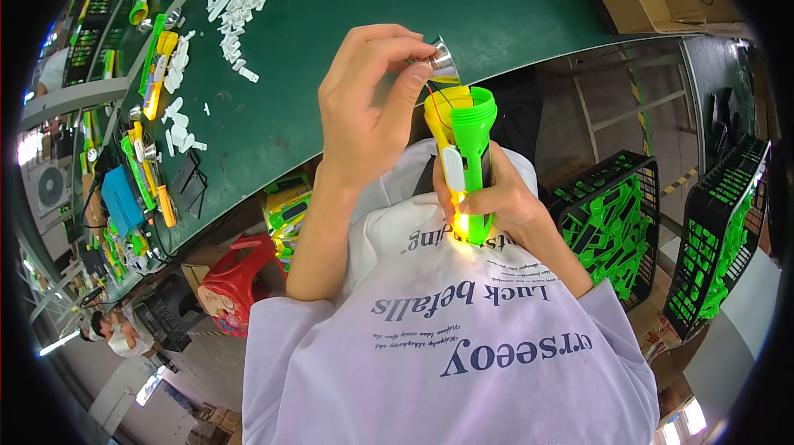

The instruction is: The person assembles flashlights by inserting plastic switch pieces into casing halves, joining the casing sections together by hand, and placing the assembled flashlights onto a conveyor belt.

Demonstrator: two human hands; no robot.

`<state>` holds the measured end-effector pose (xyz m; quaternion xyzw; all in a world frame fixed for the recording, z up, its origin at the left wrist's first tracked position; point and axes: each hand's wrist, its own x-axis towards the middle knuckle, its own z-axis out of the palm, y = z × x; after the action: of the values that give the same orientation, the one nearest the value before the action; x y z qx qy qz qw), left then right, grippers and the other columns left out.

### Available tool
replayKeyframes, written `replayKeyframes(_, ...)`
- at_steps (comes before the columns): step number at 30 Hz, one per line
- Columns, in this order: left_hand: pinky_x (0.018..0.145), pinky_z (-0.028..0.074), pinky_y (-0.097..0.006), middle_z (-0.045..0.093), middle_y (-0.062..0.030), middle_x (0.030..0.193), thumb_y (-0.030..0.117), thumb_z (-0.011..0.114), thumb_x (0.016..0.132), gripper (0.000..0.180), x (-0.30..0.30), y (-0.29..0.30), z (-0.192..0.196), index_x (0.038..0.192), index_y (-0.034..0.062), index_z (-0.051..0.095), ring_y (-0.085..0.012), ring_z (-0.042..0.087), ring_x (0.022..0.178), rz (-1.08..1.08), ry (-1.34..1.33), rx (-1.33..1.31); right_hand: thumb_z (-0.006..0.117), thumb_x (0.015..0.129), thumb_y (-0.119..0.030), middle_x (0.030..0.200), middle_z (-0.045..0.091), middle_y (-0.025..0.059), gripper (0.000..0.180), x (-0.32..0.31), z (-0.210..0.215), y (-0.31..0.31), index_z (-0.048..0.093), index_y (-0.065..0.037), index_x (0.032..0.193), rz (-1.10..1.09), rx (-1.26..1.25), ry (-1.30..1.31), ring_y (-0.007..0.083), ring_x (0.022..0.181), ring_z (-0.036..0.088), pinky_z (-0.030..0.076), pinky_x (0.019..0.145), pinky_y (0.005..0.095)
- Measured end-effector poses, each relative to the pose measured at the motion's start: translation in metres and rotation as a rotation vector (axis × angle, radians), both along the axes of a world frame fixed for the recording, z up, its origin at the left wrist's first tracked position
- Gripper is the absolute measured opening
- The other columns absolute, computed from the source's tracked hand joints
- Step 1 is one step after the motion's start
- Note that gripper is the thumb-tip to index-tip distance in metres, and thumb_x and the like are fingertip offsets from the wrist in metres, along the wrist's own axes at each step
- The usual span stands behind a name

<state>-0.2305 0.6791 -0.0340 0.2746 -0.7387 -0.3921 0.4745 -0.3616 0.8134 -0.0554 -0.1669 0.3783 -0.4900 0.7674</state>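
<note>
Left hand (pixel 364 106) pinching silver reflector cone (pixel 440 60), right hand (pixel 496 201) gripping yellow-green flashlight (pixel 467 155), green workbench (pixel 347 56) beyond, crates (pixel 612 222) of seemingly green parts beside

Reflector cup (pixel 441 60) just above torch (pixel 465 155); workbench (pixel 347 56) behind; part crates (pixel 616 222) to right.

Bare green table (pixel 496 7) ahead; white parts (pixel 240 23) seemingly crowd its left.

Single head-worn fisheye view: looks steeply down, close over both hands and the person's chest; green worktable (pixel 513 7) curves along the top edge.
</note>
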Motion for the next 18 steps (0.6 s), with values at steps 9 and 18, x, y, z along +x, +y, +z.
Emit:
replayKeyframes(9,0.072,0.052,-0.025,0.063,-0.0063,0.092,0.002,0.069,0.086,0.014,0.001,-0.003,-0.003,0.099,-0.0015,0.064,-0.0119,0.063,0.081,0.123,-0.217,0.122,0.061,0.057,0.004,0.071,0.058,0.0088,0.036,0.004,0.005,-0.003,0.054,0.001,0.093,0.018,0.068,0.094,0.0191,0.058,0.06,0.053,0.057,0.0332)
replayKeyframes(18,0.053,0.044,-0.021,0.063,-0.0058,0.084,0.009,0.064,0.092,0.016,0.03,0.064,-0.007,0.103,-0.0021,0.058,-0.0078,0.058,0.067,-0.037,-0.029,0.646,0.065,0.065,0.002,0.073,0.062,0.0093,0.032,-0.003,0.018,-0.013,0.057,0.001,0.096,-0.088,0.049,0.226,0.0182,0.06,0.062,0.052,0.057,0.0311)
